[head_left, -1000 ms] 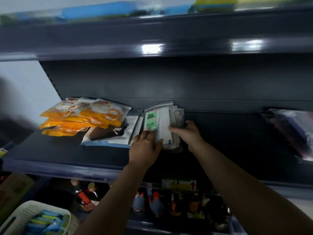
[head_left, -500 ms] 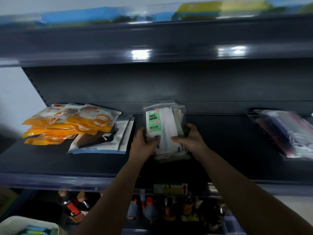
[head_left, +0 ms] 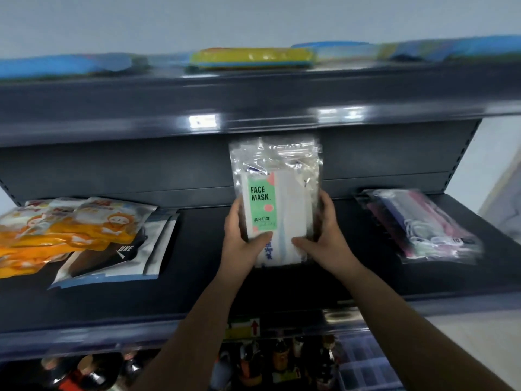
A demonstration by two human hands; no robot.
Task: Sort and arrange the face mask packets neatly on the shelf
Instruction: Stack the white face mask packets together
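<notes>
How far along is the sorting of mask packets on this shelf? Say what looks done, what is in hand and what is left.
Done: orange packets lie piled at the left, pink packets at the right.
In hand: left hand and right hand hold a clear stack upright above the shelf.
Left: setting that stack down; the orange pile overlaps the black-and-white packets untidily.

The stack of face mask packets (head_left: 277, 204) is in clear, glossy plastic that crinkles and catches the light at its top; the front one carries a matt green and white printed card. The shelf (head_left: 197, 277) looks like dark painted metal, smooth, with a sheen along its front lip. The orange packets (head_left: 70, 230) are shiny printed plastic film. The pouches with black masks (head_left: 118, 255) look silvery-white and smooth. The packets on the right (head_left: 423, 227) are clear glossy plastic.
</notes>
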